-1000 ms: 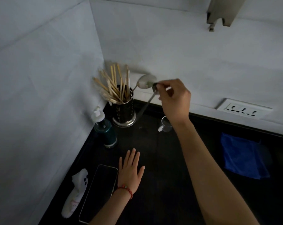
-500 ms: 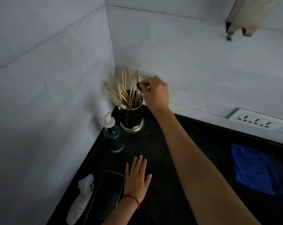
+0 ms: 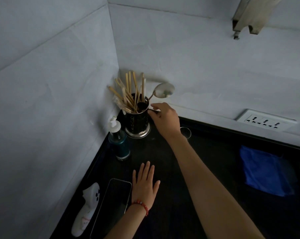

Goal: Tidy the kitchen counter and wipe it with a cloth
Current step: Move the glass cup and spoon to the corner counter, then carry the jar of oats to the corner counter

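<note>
A perforated steel utensil holder (image 3: pixel 137 123) stands in the counter's back corner, filled with wooden chopsticks (image 3: pixel 128 94), a large metal spoon (image 3: pixel 164 90) and a small dark spoon (image 3: pixel 142 106). My right hand (image 3: pixel 164 118) hovers just right of the holder's rim with its fingers loosely extended and nothing clearly in them. My left hand (image 3: pixel 145 183) lies flat on the black counter (image 3: pixel 171 163), fingers straight, next to a phone. A blue cloth (image 3: pixel 266 171) lies spread out at the right.
A pump soap bottle (image 3: pixel 118 140) stands in front of the holder. A dark phone (image 3: pixel 111 204) and a white handheld object (image 3: pixel 87 209) lie along the left wall. A small clear glass (image 3: pixel 185 132) sits behind my right wrist. A wall socket (image 3: pixel 264 120) is at the back right.
My right hand carried the small spoon to the holder, put it in among the chopsticks and drew back to the rim. My left hand stayed flat on the counter.
</note>
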`<state>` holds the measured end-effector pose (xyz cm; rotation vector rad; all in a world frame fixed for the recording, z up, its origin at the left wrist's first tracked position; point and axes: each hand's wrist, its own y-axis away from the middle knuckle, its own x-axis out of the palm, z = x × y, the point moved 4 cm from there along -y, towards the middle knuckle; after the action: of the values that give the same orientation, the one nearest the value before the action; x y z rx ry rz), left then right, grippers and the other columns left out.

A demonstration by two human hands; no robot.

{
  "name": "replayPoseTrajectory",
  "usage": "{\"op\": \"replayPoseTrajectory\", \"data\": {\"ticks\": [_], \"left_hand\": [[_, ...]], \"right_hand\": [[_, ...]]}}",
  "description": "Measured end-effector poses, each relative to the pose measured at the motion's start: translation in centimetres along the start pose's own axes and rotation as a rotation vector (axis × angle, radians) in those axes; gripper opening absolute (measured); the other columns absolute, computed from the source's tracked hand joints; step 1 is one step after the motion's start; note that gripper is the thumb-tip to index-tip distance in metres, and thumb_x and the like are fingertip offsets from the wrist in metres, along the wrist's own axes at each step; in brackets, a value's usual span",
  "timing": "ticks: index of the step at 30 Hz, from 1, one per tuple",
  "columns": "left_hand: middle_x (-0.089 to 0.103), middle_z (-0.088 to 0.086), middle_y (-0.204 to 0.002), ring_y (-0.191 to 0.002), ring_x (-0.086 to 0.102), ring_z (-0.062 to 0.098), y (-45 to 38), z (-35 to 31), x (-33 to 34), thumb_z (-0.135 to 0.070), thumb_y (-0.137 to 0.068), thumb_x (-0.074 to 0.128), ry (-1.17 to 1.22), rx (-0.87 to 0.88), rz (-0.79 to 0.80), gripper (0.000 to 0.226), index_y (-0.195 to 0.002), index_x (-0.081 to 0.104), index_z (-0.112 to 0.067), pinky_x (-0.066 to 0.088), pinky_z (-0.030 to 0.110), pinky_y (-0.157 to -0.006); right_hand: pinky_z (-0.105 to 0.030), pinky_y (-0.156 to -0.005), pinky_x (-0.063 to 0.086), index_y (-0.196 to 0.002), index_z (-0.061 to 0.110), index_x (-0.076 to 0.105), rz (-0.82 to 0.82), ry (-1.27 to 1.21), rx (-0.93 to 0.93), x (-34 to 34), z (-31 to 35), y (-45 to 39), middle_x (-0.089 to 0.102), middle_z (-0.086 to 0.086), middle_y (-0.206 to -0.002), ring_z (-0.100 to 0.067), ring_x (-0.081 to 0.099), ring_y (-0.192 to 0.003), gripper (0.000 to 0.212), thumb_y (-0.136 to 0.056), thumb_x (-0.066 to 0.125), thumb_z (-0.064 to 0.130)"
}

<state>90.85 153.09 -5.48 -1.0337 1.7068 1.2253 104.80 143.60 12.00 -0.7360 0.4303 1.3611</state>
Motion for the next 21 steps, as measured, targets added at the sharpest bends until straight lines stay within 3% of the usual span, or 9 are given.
{"op": "replayPoseTrajectory", "data": {"ticks": [3,5,7,11,14,17,21], "left_hand": [[0.050,0.003,-0.138,-0.126,0.049,0.021,0.1,-0.1,-0.4,-0.046,-0.083,0.028,0.029,-0.020,-0.032,0.055,-0.126,0.050,-0.019,0.044,0.047,-0.098],[0.017,0.002,-0.154,-0.142,0.019,0.020,0.2,-0.5,-0.5,-0.044,-0.091,0.022,0.019,0.020,-0.044,0.055,-0.141,0.026,-0.019,0.019,0.047,-0.114],[-0.003,-0.001,-0.156,-0.144,-0.003,0.019,0.1,-0.6,-0.3,-0.043,-0.095,0.023,0.051,0.016,-0.029,0.056,-0.144,0.007,-0.021,0.000,0.044,-0.117],[0.005,0.002,-0.157,-0.145,0.000,0.020,0.6,-1.3,-1.0,-0.038,-0.095,0.032,0.084,0.053,-0.027,0.053,-0.143,0.016,-0.022,0.006,0.043,-0.118],[0.016,0.004,-0.155,-0.144,0.010,0.019,1.2,-2.3,-0.9,-0.036,-0.096,0.031,0.103,0.189,-0.008,0.047,-0.140,0.028,-0.021,0.013,0.038,-0.118],[0.027,0.004,-0.152,-0.142,0.020,0.019,2.4,-4.0,-0.4,-0.036,-0.095,0.034,0.119,0.320,0.027,0.046,-0.138,0.034,-0.019,0.019,0.036,-0.117],[0.033,0.001,-0.148,-0.139,0.025,0.015,4.9,-7.5,0.4,-0.036,-0.094,0.037,0.099,0.470,0.084,0.046,-0.137,0.035,-0.020,0.022,0.032,-0.115]], "right_hand": [[-0.026,-0.079,0.052,-0.115,0.012,0.059,-0.088,-0.030,0.059,-1.7,-1.5,3.4,0.064,-0.005,-0.110,-0.009,0.059,-0.087,0.030,-0.088,0.057,0.024],[-0.019,-0.078,0.050,-0.114,0.014,0.059,-0.139,-0.027,0.115,-2.6,-2.8,6.4,0.064,-0.003,-0.109,-0.003,0.057,-0.086,0.028,-0.088,0.056,0.024],[-0.019,-0.079,0.049,-0.113,0.014,0.060,-0.163,-0.011,0.219,-3.3,-4.5,9.6,0.066,-0.004,-0.108,-0.005,0.059,-0.088,0.026,-0.089,0.055,0.024],[-0.023,-0.081,0.050,-0.119,0.022,0.054,-0.127,0.045,0.491,-5.2,-8.6,16.9,0.062,0.001,-0.114,-0.004,0.058,-0.092,0.032,-0.088,0.053,0.031],[-0.030,-0.088,0.051,-0.123,0.025,0.049,-0.115,0.076,0.687,-7.7,-11.5,22.8,0.058,0.001,-0.122,-0.005,0.055,-0.096,0.036,-0.088,0.052,0.035],[-0.024,-0.082,0.046,-0.126,0.024,0.047,-0.143,0.142,0.837,-10.3,-13.3,29.0,0.054,0.000,-0.128,-0.003,0.049,-0.091,0.039,-0.089,0.052,0.035],[-0.025,-0.084,0.046,-0.126,0.023,0.049,-0.237,0.201,0.971,-13.6,-13.8,37.1,0.052,0.001,-0.132,-0.012,0.056,-0.107,0.040,-0.089,0.051,0.038]]}}
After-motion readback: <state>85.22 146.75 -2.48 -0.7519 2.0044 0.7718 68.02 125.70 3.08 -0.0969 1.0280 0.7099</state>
